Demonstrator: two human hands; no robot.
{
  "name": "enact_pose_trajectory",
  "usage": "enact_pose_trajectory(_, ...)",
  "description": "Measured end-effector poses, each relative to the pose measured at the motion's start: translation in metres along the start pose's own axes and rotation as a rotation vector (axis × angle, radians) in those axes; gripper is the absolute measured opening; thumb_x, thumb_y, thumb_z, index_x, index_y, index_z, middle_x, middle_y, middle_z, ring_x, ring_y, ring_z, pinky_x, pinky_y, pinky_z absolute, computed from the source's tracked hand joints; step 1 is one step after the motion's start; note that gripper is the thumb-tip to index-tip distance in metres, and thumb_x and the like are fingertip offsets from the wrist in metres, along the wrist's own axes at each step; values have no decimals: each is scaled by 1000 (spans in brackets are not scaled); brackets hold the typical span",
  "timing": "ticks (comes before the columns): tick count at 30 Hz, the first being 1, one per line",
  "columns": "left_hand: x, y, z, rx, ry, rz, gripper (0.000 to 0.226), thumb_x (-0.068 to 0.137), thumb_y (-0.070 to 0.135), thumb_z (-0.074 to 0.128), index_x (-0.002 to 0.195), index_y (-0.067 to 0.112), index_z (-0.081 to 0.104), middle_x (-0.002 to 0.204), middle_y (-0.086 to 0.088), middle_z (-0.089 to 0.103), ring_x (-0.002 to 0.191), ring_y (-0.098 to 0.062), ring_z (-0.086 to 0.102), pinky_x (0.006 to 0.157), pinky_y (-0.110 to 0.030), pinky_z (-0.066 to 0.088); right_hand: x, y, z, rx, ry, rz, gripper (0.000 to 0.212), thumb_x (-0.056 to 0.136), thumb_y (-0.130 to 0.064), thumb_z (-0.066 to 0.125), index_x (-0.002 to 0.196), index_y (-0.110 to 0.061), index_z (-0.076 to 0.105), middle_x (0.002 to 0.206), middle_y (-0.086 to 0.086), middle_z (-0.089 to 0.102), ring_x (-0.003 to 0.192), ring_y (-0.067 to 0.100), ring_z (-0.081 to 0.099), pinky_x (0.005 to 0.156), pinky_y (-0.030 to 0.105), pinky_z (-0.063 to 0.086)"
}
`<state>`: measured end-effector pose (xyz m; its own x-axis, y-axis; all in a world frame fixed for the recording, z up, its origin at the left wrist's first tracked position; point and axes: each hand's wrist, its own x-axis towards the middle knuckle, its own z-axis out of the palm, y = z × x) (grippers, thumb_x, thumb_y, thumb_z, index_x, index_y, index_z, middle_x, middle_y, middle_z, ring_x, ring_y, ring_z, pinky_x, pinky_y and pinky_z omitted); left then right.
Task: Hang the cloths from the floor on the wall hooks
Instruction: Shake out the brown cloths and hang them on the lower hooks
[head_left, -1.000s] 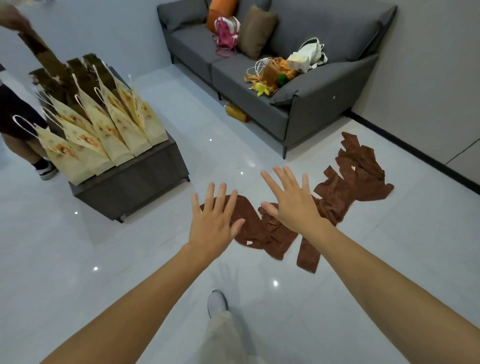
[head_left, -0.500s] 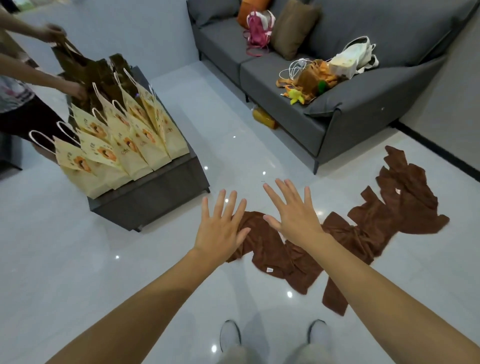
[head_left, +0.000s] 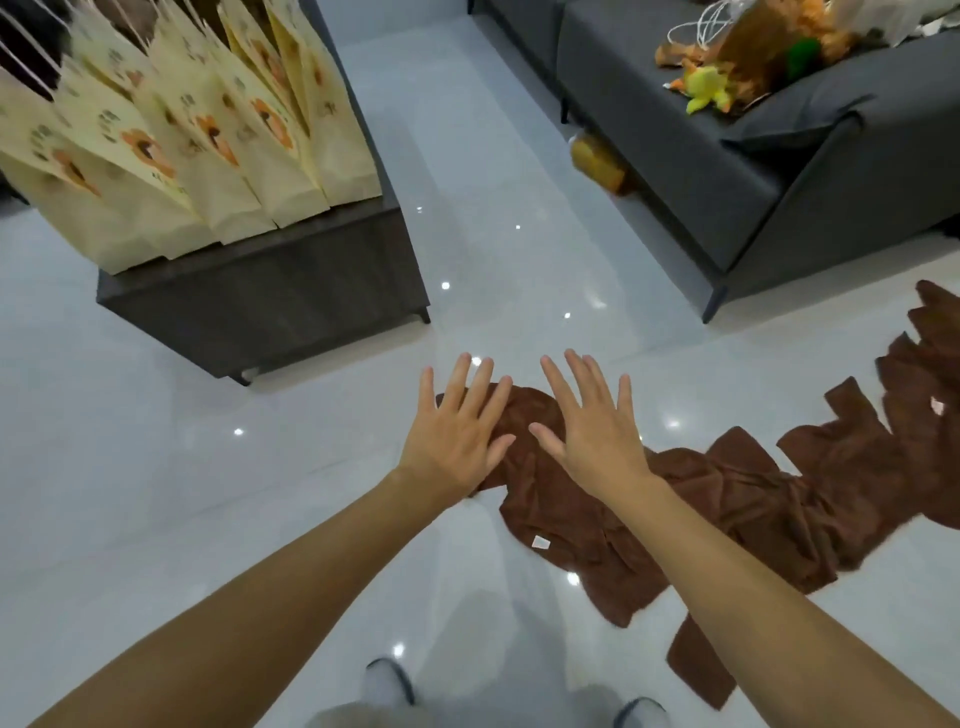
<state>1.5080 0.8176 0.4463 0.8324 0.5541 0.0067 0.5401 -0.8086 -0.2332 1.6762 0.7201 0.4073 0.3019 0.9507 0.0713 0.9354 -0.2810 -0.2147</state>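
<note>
Several brown cloths (head_left: 737, 499) lie in a crumpled row on the white tiled floor, running from the middle of the view to the right edge. My left hand (head_left: 457, 431) is stretched out flat with spread fingers over the left end of the row. My right hand (head_left: 589, 426) is spread the same way beside it, above the same cloth. Neither hand holds anything, and I cannot tell whether they touch the cloth. No wall hooks are in view.
A low dark table (head_left: 270, 291) with several cream paper bags (head_left: 208, 130) stands at the upper left. A grey sofa (head_left: 779, 171) with toys and bags on it fills the upper right, a small box (head_left: 597, 161) beneath it. My shoes show at the bottom edge.
The view has moved forward and tilted down, so the table, sofa and cloths appear closer. Both hands stay spread and side by side. The other person at the left has left the view.
</note>
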Motion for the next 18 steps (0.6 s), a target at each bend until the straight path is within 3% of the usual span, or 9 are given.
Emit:
enact_pose_trajectory(7,22,21,188,-16,-30,-86,66,93,58,37,147,20,37,152,-13,35,142,-37,28,109,-62,26,14,47,188,-53,-42,1,76,93,-59,32,153,-27,-1,162,9,15,149,28,14,115,59,13)
enact_pose_trajectory(9,30,29,235,-9,-41,-86,67,96,59,30,151,21,27,157,-12,26,145,-36,19,112,-62,20,18,60,232,-65,-56,5,77,94,-59,33,155,-25,2,162,8,13,150,27,11,116,59,12)
enact_pose_trajectory(12,41,38,294,-15,-46,-82,68,98,60,20,154,22,11,161,-11,12,148,-36,6,115,-61,10,25,77,285,-48,-72,12,77,96,-57,36,156,-25,1,163,7,10,150,26,7,117,57,8)
enact_pose_trajectory(18,66,47,367,27,-42,-54,68,99,58,19,153,20,8,160,-12,8,147,-36,4,114,-61,11,25,103,355,-8,-136,-3,77,96,-59,34,155,-29,-6,164,3,3,151,21,0,119,54,2)
